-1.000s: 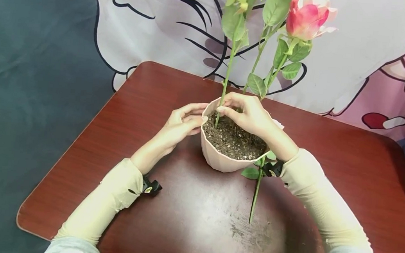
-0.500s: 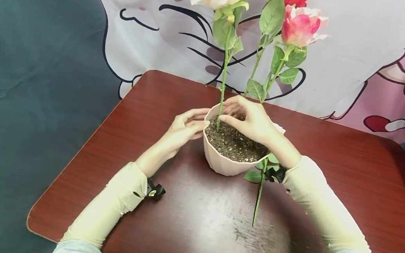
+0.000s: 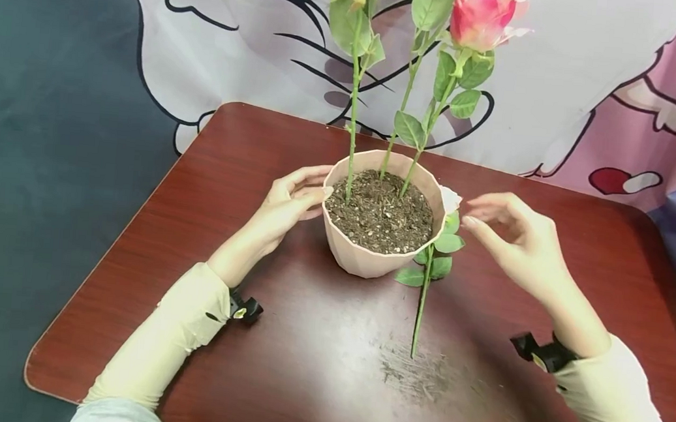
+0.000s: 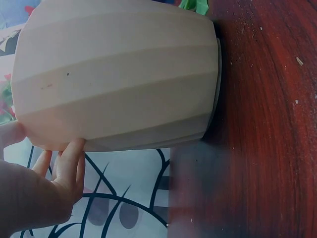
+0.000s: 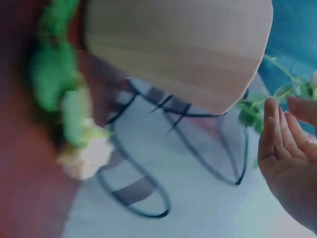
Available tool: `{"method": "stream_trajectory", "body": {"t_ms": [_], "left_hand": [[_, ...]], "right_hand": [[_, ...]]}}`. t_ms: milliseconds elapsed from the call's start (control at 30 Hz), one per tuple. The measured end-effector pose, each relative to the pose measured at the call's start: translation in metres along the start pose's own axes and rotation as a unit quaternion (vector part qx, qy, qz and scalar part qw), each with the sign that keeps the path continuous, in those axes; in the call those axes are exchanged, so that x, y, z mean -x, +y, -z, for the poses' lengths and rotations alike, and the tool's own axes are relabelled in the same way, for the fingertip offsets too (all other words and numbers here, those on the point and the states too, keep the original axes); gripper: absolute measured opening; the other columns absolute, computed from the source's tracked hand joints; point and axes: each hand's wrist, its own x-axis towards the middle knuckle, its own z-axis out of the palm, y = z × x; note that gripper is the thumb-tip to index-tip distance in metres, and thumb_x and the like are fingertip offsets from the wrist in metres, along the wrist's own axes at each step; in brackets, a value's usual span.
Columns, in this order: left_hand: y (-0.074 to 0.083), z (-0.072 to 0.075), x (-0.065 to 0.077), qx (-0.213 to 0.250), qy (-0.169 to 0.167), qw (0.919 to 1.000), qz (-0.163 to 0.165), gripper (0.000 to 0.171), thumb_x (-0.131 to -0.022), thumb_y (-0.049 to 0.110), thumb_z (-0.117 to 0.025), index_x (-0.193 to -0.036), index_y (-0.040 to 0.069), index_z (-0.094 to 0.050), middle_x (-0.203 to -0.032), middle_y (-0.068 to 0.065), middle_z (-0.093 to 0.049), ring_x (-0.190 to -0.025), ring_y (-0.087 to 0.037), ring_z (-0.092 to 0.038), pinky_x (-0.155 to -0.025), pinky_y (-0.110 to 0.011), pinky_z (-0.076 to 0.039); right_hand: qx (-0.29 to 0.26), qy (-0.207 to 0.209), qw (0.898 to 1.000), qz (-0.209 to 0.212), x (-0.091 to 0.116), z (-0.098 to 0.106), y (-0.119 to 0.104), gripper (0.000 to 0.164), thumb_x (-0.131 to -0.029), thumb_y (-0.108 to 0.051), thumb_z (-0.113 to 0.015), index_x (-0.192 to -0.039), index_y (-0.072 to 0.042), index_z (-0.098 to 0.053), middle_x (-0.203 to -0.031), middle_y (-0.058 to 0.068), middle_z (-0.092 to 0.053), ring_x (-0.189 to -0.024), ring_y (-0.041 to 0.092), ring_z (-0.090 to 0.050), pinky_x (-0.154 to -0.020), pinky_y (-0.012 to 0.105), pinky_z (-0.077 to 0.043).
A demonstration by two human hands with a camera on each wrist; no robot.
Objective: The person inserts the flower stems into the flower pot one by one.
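Observation:
A pale pink flower pot of dark soil stands on the table. Three rose stems rise upright from the soil; a pink rose shows on the right one, and the other blooms are mostly cut off by the frame's top. My left hand rests its fingertips against the pot's left side, thumb at the rim. To the right of the pot, my right hand is in the air with loosely bent fingers and nothing in them. A white rose lies beside the pot, its green stem pointing toward me.
The reddish-brown wooden table has a dark smear of soil near the stem's cut end. Behind it hangs a cartoon-printed cloth, with a dark green cloth at the left.
My right hand has let go of the left rose stem and moved out of the pot to its right. The left hand stays at the pot's side. The head view has shifted slightly.

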Motion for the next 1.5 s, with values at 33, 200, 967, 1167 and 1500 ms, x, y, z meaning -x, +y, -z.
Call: {"method": "stream_trajectory", "body": {"t_ms": [33,200,967,1167,1500], "left_hand": [[0.001,0.001,0.000,-0.001,0.002,1.0000,-0.001,0.043,-0.090,0.012,-0.061,-0.132,0.015,-0.052,-0.125,-0.009,-0.053,-0.105,-0.014,-0.058,-0.087,-0.035,-0.051],[0.003,0.004,0.001,-0.001,0.006,1.0000,-0.003,0.043,-0.090,0.013,-0.061,-0.132,0.015,-0.052,-0.126,-0.008,-0.053,-0.106,-0.013,-0.058,-0.087,-0.035,-0.051],[-0.002,0.000,0.002,0.002,-0.010,0.9999,0.000,0.043,-0.090,0.011,-0.060,-0.132,0.014,-0.051,-0.125,-0.009,-0.054,-0.106,-0.015,-0.058,-0.089,-0.037,-0.050],[0.000,0.001,0.002,0.009,-0.008,0.9999,-0.006,0.043,-0.089,0.011,-0.060,-0.132,0.014,-0.052,-0.124,-0.009,-0.054,-0.104,-0.013,-0.058,-0.087,-0.035,-0.051],[0.000,0.002,0.002,0.007,-0.005,0.9999,-0.007,0.043,-0.090,0.011,-0.060,-0.132,0.012,-0.051,-0.124,-0.010,-0.054,-0.102,-0.012,-0.058,-0.086,-0.033,-0.051]], "right_hand": [[0.017,0.002,1.000,-0.007,0.006,0.003,0.004,0.035,-0.072,0.013,-0.072,-0.103,-0.001,-0.064,-0.086,-0.008,-0.067,-0.081,-0.006,-0.061,-0.069,0.009,-0.045],[0.114,-0.042,0.991,-0.047,0.033,0.011,0.031,0.028,-0.079,-0.004,-0.073,-0.105,-0.008,-0.062,-0.087,-0.002,-0.067,-0.080,-0.011,-0.056,-0.067,0.008,-0.043],[-0.066,-0.382,0.883,-0.263,0.060,-0.059,0.060,0.032,-0.081,-0.024,-0.073,-0.092,0.002,-0.057,-0.069,0.003,-0.066,-0.059,0.017,-0.065,-0.051,0.030,-0.054],[-0.066,-0.367,0.870,-0.323,0.054,-0.062,0.059,0.039,-0.084,-0.038,-0.068,-0.086,0.000,-0.062,-0.065,0.006,-0.066,-0.059,0.018,-0.066,-0.054,0.031,-0.056],[-0.153,-0.353,0.841,-0.380,0.054,-0.066,0.064,0.021,-0.088,-0.014,-0.061,-0.088,0.007,-0.063,-0.070,0.009,-0.067,-0.063,0.018,-0.067,-0.062,0.033,-0.057]]}}
